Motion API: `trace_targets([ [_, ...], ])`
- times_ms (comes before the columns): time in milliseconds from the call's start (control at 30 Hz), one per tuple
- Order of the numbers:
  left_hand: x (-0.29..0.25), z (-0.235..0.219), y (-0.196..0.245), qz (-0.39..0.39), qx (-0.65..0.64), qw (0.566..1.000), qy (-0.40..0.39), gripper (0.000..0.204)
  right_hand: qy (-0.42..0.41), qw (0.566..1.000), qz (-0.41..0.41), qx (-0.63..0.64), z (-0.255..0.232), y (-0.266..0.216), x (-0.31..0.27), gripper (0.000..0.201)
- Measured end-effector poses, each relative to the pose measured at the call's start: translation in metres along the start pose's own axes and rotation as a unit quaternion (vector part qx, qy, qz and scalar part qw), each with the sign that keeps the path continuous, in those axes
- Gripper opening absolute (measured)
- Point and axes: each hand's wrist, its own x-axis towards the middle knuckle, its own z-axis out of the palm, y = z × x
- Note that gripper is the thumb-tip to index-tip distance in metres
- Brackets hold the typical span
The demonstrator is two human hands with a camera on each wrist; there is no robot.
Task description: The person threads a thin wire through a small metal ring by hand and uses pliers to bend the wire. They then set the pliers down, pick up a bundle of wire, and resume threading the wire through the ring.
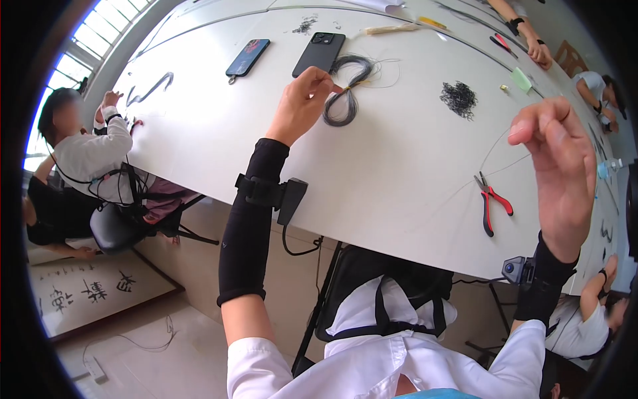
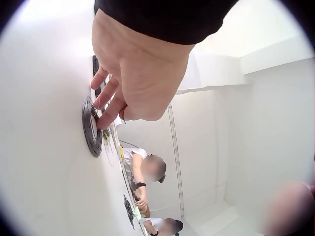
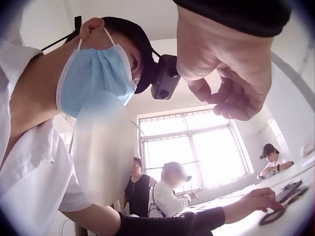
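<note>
A tied bundle of thin dark wire (image 1: 341, 110) lies on the white table in a figure-eight of two loops, with a yellowish tie at its middle. My left hand (image 1: 302, 106) reaches over it, fingertips resting at the tie; the left wrist view shows these fingers spread against the wire coil (image 2: 91, 130). My right hand (image 1: 558, 159) is raised above the table's right part, fingers curled, thumb and forefinger pinching a thin wire (image 1: 490, 151). That strand trails down toward the table. Below it lie red-handled pliers (image 1: 490, 203), their jaws pointing away from me.
Beyond my left hand lie a dark phone (image 1: 319, 53) and a blue-cased phone (image 1: 248, 58). A pile of small black wire pieces (image 1: 458, 100) sits right of the bundle. Other people work around the table, one at the left (image 1: 100, 146). The table's near edge (image 1: 399, 256) runs before my lap.
</note>
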Motion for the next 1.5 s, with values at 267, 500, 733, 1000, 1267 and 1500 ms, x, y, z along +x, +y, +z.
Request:
trace_targets([
  [267, -0.02, -0.009, 0.013, -0.012, -0.052, 0.998, 0.029, 0.019, 0.189, 0.964, -0.073, -0.169, -0.087, 0.029, 0.036, 0.041],
  [500, -0.044, 0.079, 0.131, -0.073, -0.485, 0.848, -0.2, 0.015, 0.099, 0.985, -0.017, -0.143, -0.033, 0.052, 0.022, 0.025],
  [733, -0.009, 0.119, 0.112, -0.116, -0.636, 0.758, -0.085, 0.019, -0.053, 0.971, 0.227, -0.052, 0.007, 0.131, -0.043, 0.019],
  [1000, 0.002, 0.132, 0.1, -0.141, -0.565, 0.81, -0.06, 0.015, -0.01, 0.967, 0.245, -0.07, -0.027, 0.167, -0.061, 0.018],
  [1267, 0.025, 0.134, 0.103, -0.079, -0.536, 0.837, -0.078, 0.017, 0.065, 0.97, 0.158, -0.17, -0.051, 0.172, -0.06, 0.024],
  [1500, 0.003, 0.174, 0.149, -0.061, -0.303, 0.914, -0.261, 0.016, 0.071, 0.981, 0.179, 0.005, -0.053, 0.146, -0.035, 0.034],
])
